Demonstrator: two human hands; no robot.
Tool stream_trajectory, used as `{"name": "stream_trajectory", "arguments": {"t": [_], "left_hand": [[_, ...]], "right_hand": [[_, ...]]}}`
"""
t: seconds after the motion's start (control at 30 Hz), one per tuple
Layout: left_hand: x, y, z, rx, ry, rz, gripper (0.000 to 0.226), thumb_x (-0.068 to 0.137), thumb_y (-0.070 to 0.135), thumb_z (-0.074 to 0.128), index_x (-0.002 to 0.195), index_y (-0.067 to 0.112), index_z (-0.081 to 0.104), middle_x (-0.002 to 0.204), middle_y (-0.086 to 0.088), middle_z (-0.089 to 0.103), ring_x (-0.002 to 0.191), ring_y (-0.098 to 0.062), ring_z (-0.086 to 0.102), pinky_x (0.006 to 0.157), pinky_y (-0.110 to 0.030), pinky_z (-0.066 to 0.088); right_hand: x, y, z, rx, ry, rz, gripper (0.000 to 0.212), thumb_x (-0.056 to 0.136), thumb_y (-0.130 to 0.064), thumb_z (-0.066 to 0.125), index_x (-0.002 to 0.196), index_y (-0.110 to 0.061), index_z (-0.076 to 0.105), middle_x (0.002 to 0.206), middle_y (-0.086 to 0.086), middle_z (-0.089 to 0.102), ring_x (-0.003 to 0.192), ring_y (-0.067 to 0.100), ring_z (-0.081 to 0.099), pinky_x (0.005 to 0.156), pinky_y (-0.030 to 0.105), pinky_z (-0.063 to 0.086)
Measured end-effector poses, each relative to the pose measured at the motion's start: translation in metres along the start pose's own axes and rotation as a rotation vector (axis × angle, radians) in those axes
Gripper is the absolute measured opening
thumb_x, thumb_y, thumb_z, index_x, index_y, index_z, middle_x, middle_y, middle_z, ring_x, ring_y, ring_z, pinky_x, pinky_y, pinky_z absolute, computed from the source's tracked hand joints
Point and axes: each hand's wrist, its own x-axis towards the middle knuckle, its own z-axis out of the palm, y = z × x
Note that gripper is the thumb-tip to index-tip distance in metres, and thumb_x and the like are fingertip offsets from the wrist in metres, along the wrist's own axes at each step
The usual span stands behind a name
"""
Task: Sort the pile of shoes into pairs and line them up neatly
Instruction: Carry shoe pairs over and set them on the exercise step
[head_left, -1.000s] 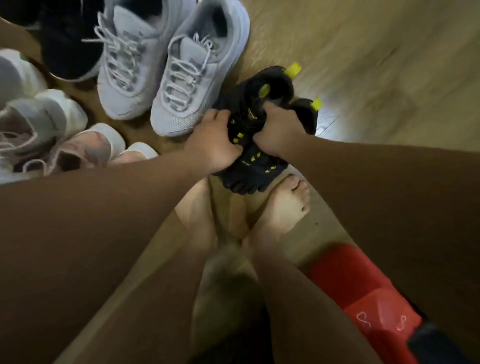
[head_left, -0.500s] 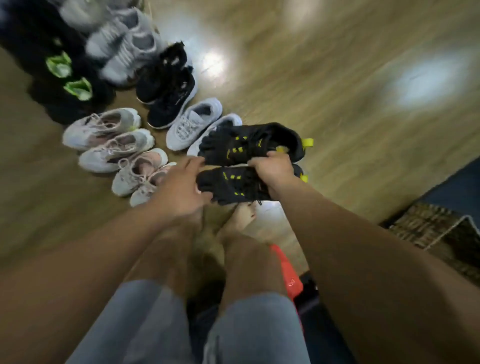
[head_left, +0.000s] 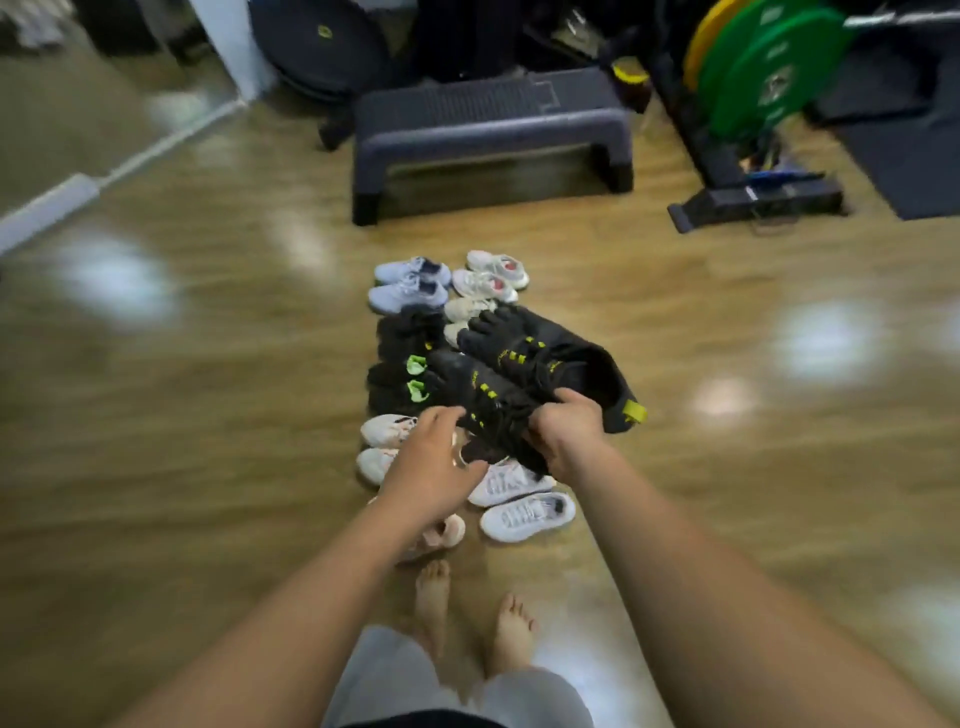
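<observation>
Up on feet now vs crouched low a sec ago: view pulled way back, whole lineup visible on the floor (head_left: 208, 322) w/ step platform (head_left: 488, 130) and green plates (head_left: 769, 67) behind.

Black toe shoes (head_left: 524, 374), the yellow-tab pair, lifted clear of the floor, held in the air over the middle of the rows, toes pointing away. Right hand (head_left: 569, 434) clenched on both at the heel/lace end, fingers wrapped around. Left hand (head_left: 431, 462) off the pair now, was on them a sec ago; fingers loose and spread, grasping nothing, hovering just beside the near shoe.

Below, two columns running away from bare feet: blue pair (head_left: 410, 283) and white/red pair (head_left: 491, 275) at the far end, black/green pair (head_left: 400, 374) mid left, cream pair (head_left: 382, 447) nearer, white pair (head_left: 519, 499) near right, one pinkish shoe (head_left: 441, 535) partly hidden under left arm. Beige pair mostly hidden behind the held shoes.

Meaning imo: pile basically gone, toe shoes prob the last pair w/o a slot. Looks like a carry to a free end of a row. Which end, can't tell. Blurry frame, so details iffy.
</observation>
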Motion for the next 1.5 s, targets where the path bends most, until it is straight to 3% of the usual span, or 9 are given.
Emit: {"name": "stream_trajectory", "arguments": {"t": [0.13,0.33,0.47,0.6,0.77,0.93,1.1,1.33,1.5], "left_hand": [[-0.042,-0.035,-0.032,-0.210,0.102,-0.254,0.075,0.075,0.035,0.076,0.139,0.019,0.042,0.136,-0.004,0.045,0.118,-0.026,0.053,0.102,-0.039,0.045],[-0.095,-0.106,-0.088,-0.352,0.387,-0.510,0.081,0.071,0.048,0.073,0.139,0.024,0.034,0.130,-0.004,0.052,0.112,-0.025,0.056,0.091,-0.035,0.049],[-0.146,-0.174,-0.125,-0.299,0.588,-0.722,0.075,0.081,0.046,0.067,0.142,0.020,0.032,0.139,-0.003,0.043,0.122,-0.023,0.050,0.094,-0.037,0.048],[-0.195,-0.244,-0.156,-0.337,0.685,-0.866,0.073,0.083,0.041,0.066,0.142,0.020,0.028,0.140,-0.002,0.037,0.119,-0.026,0.052,0.089,-0.040,0.048],[-0.250,-0.337,-0.204,-0.373,0.764,-0.956,0.067,0.087,0.040,0.063,0.142,0.023,0.029,0.140,0.001,0.038,0.118,-0.024,0.052,0.081,-0.036,0.045],[-0.294,-0.419,-0.253,-0.395,0.790,-1.043,0.061,0.089,0.044,0.060,0.140,0.022,0.034,0.138,0.002,0.042,0.117,-0.022,0.053,0.078,-0.033,0.043],[-0.315,-0.494,-0.288,-0.568,0.849,-1.028,0.064,0.087,0.047,0.063,0.140,0.020,0.039,0.132,0.000,0.047,0.112,-0.022,0.056,0.085,-0.030,0.046],[-0.312,-0.622,-0.355,-0.738,0.946,-1.043,0.063,0.088,0.037,0.066,0.144,0.021,0.041,0.140,0.001,0.048,0.115,-0.018,0.055,0.093,-0.028,0.048],[-0.293,-0.706,-0.423,-0.819,0.955,-1.116,0.063,0.090,0.036,0.065,0.145,0.020,0.039,0.143,0.001,0.048,0.112,-0.016,0.057,0.084,-0.026,0.047]], "right_hand": [[-0.037,0.009,0.065,0.132,-0.169,0.103,0.062,0.084,0.021,0.042,0.134,-0.013,0.050,0.095,0.020,0.061,0.065,0.025,0.055,0.044,0.025,0.048],[-0.108,0.071,0.184,-0.004,-0.384,0.286,0.037,0.091,0.002,0.051,0.120,-0.022,0.050,0.042,0.004,0.053,0.034,0.012,0.050,0.038,0.018,0.043],[-0.167,0.125,0.261,-0.159,-0.506,0.405,0.039,0.092,-0.015,0.057,0.128,-0.032,0.058,0.053,-0.002,0.054,0.053,0.013,0.051,0.056,0.024,0.050],[-0.239,0.163,0.334,-0.359,-0.573,0.388,0.035,0.094,-0.012,0.059,0.126,-0.025,0.057,0.057,0.001,0.059,0.048,0.012,0.053,0.047,0.021,0.048],[-0.314,0.213,0.418,-0.426,-0.638,0.322,0.053,0.095,-0.008,0.055,0.136,-0.040,0.042,0.069,0.003,0.058,0.058,0.013,0.053,0.062,0.031,0.050],[-0.356,0.272,0.500,-0.474,-0.743,0.356,0.029,0.091,-0.005,0.053,0.104,-0.027,0.040,0.048,-0.001,0.051,0.039,0.012,0.049,0.055,0.029,0.051],[-0.396,0.307,0.588,-0.548,-0.695,0.326,0.040,0.090,-0.003,0.054,0.108,-0.037,0.042,0.041,0.001,0.048,0.039,0.012,0.046,0.051,0.026,0.047],[-0.410,0.354,0.742,-0.633,-0.740,0.375,0.017,0.094,-0.016,0.054,0.107,-0.025,0.045,0.055,0.002,0.056,0.059,0.014,0.057,0.051,0.026,0.045],[-0.421,0.364,0.870,-0.687,-0.758,0.405,0.048,0.091,-0.004,0.057,0.131,-0.030,0.053,0.077,0.008,0.060,0.069,0.017,0.057,0.056,0.030,0.046]]}}
